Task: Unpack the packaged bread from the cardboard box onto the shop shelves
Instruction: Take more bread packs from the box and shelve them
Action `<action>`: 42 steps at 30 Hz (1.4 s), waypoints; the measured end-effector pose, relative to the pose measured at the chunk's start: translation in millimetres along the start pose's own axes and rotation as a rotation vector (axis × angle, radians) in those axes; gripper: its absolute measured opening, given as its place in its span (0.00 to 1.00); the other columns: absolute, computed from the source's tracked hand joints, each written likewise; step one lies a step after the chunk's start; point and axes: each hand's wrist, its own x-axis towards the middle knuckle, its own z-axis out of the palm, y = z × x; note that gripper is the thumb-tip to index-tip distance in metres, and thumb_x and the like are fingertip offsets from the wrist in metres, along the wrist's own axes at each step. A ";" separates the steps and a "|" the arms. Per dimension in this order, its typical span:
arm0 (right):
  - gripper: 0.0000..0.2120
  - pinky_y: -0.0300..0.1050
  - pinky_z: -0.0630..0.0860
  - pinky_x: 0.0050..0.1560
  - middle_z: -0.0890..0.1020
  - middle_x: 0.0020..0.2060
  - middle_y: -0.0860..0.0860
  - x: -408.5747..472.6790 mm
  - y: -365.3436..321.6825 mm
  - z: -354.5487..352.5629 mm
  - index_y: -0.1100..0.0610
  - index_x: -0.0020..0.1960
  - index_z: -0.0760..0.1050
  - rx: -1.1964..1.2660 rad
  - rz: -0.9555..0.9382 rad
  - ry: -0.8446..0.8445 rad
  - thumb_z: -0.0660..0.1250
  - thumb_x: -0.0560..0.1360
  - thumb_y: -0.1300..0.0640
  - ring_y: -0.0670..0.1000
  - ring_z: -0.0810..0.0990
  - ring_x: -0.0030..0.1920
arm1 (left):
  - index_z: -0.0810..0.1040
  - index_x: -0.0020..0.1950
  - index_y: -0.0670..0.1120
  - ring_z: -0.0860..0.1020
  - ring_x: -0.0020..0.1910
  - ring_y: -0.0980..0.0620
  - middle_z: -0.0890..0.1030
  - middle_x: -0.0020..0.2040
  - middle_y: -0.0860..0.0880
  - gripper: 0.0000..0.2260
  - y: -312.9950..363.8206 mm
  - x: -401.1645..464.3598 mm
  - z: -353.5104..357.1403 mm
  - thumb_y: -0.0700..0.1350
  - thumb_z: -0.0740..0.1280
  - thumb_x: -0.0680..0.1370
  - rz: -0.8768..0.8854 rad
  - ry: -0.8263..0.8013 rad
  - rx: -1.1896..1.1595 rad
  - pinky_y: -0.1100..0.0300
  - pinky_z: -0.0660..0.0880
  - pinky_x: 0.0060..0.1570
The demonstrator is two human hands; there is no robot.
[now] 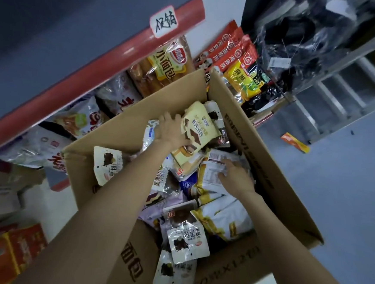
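While both arms reach down into it, the open cardboard box stands on the floor against the shop shelf, its flaps spread and its inside heaped with packaged bread in cream, white and purple wrappers. The shelf beside it already carries bagged loaves, among them a yellow-labelled bread bag. The left hand grasps a cream bread packet at the far end of the box. The right hand lies with fingers spread, pressing on a white packet face-down in the heap.
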 end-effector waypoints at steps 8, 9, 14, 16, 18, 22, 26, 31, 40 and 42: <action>0.22 0.53 0.72 0.61 0.71 0.66 0.57 -21.2 -5.2 -7.7 0.55 0.71 0.63 0.191 -0.062 0.078 0.61 0.78 0.55 0.58 0.71 0.65 | 0.59 0.67 0.47 0.79 0.50 0.44 0.77 0.61 0.45 0.31 -18.3 -36.2 -8.8 0.48 0.73 0.71 -0.037 0.017 -0.377 0.47 0.76 0.48; 0.21 0.50 0.72 0.60 0.72 0.66 0.56 -29.8 -11.2 -14.2 0.56 0.71 0.64 0.288 -0.074 0.104 0.61 0.79 0.55 0.57 0.72 0.64 | 0.58 0.69 0.48 0.79 0.51 0.44 0.75 0.63 0.46 0.32 -19.5 -47.8 -12.6 0.48 0.73 0.72 -0.041 0.043 -0.441 0.48 0.76 0.48; 0.18 0.41 0.71 0.57 0.76 0.60 0.49 -90.6 -51.8 -57.7 0.54 0.69 0.67 0.539 -0.243 0.226 0.60 0.80 0.54 0.47 0.74 0.60 | 0.61 0.72 0.52 0.76 0.60 0.49 0.75 0.65 0.51 0.29 -42.5 -133.1 -40.0 0.52 0.70 0.75 -0.055 0.216 -0.870 0.48 0.75 0.55; 0.17 0.39 0.70 0.55 0.77 0.57 0.47 -114.9 -73.6 -77.1 0.54 0.68 0.68 0.519 -0.349 0.206 0.59 0.80 0.55 0.46 0.75 0.58 | 0.63 0.70 0.56 0.76 0.59 0.56 0.76 0.60 0.58 0.26 -57.7 -176.4 -65.2 0.52 0.69 0.75 -0.039 0.270 -1.073 0.51 0.75 0.57; 0.15 0.38 0.70 0.53 0.78 0.53 0.46 -136.1 -99.6 -97.5 0.55 0.66 0.70 0.466 -0.466 0.212 0.59 0.80 0.57 0.47 0.77 0.55 | 0.62 0.68 0.57 0.76 0.57 0.63 0.76 0.57 0.63 0.25 -73.9 -218.7 -95.3 0.52 0.69 0.74 -0.016 0.347 -1.204 0.61 0.75 0.55; 0.14 0.38 0.74 0.46 0.80 0.48 0.46 -179.7 -172.2 -141.0 0.55 0.64 0.72 0.307 -0.736 0.328 0.60 0.79 0.59 0.46 0.79 0.48 | 0.67 0.65 0.53 0.78 0.53 0.65 0.79 0.55 0.60 0.22 -115.5 -286.8 -152.5 0.49 0.70 0.74 -0.035 0.629 -1.301 0.69 0.75 0.49; 0.15 0.47 0.78 0.48 0.81 0.53 0.50 -223.2 -256.4 -176.3 0.55 0.65 0.71 0.148 -1.051 0.489 0.60 0.79 0.59 0.49 0.79 0.49 | 0.68 0.64 0.49 0.77 0.50 0.69 0.79 0.54 0.59 0.16 -155.3 -329.6 -204.4 0.46 0.67 0.78 -0.056 0.868 -1.243 0.73 0.72 0.47; 0.15 0.47 0.73 0.46 0.78 0.57 0.52 -271.6 -355.3 -203.4 0.58 0.65 0.70 -0.075 -1.331 0.676 0.60 0.79 0.57 0.54 0.77 0.56 | 0.66 0.67 0.52 0.77 0.52 0.68 0.77 0.56 0.63 0.21 -192.1 -383.2 -258.5 0.51 0.68 0.76 -0.024 1.168 -1.111 0.70 0.73 0.48; 0.25 0.48 0.64 0.64 0.70 0.67 0.57 -320.7 -519.1 -220.4 0.61 0.73 0.60 -0.288 -1.543 0.784 0.59 0.77 0.58 0.58 0.68 0.65 | 0.64 0.71 0.46 0.74 0.55 0.68 0.75 0.56 0.58 0.24 -299.7 -430.6 -348.4 0.46 0.68 0.77 -0.055 1.540 -0.977 0.73 0.71 0.53; 0.27 0.49 0.61 0.67 0.69 0.68 0.58 -323.9 -548.2 -217.5 0.61 0.74 0.58 -0.327 -1.555 0.815 0.60 0.77 0.59 0.58 0.66 0.66 | 0.62 0.72 0.46 0.75 0.55 0.63 0.76 0.57 0.55 0.25 -326.5 -430.8 -366.1 0.46 0.67 0.78 -0.057 1.531 -0.976 0.69 0.73 0.54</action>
